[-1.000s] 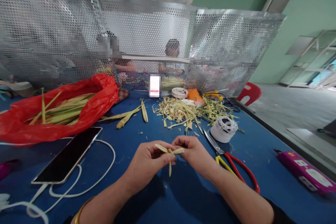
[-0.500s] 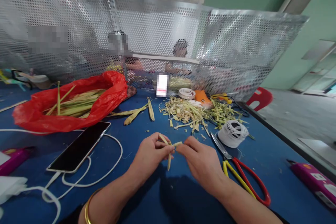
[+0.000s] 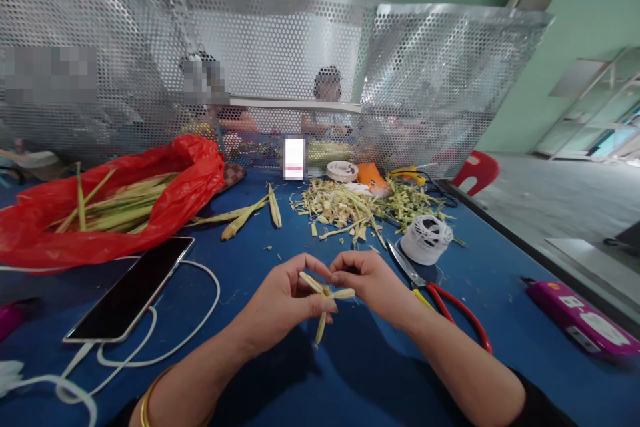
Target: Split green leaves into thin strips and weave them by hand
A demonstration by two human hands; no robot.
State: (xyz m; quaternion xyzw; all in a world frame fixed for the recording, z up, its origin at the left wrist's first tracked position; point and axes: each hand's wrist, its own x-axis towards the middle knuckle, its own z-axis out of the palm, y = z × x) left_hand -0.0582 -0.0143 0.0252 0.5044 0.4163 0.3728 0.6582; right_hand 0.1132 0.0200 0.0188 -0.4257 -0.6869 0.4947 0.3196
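Above the table (image 3: 280,387), your left hand (image 3: 290,297) keeps its grip clamped on the pronged straw piece (image 3: 327,291). Your right hand (image 3: 364,278), just beside it, has its grip pinched together; any held material cannot be determined.

One marking was legible: a large white "B-" (image 3: 569,302) on the purple case (image 3: 550,299) at the right, near side. A white rounded shape (image 3: 607,331) followed it on the same face; whether this was a further character could not be determined. The small white label (image 3: 583,339) below carried nothing readable. On the far side, a dark mark on the orange packet (image 3: 369,175) was too small to read.
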